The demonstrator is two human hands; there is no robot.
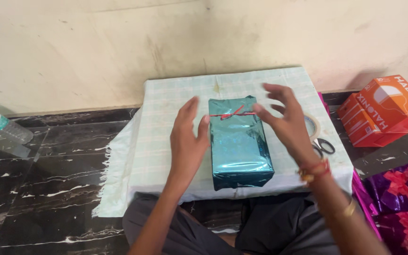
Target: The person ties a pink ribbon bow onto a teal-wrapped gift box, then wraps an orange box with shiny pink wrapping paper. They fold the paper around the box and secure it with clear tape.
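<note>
Checked cloth covers low tabletop w/ shiny teal foil-wrapped box, red ribbon at far end. Left hand & right hand open, empty, flanking it. Prob. light, stiff, slippery; grip long sides.

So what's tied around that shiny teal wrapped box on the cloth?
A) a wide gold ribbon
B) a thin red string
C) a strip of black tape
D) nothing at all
B: a thin red string crosses the far end of the teal box and is knotted on top, between the left hand and the right hand, which are both open beside it.
</note>
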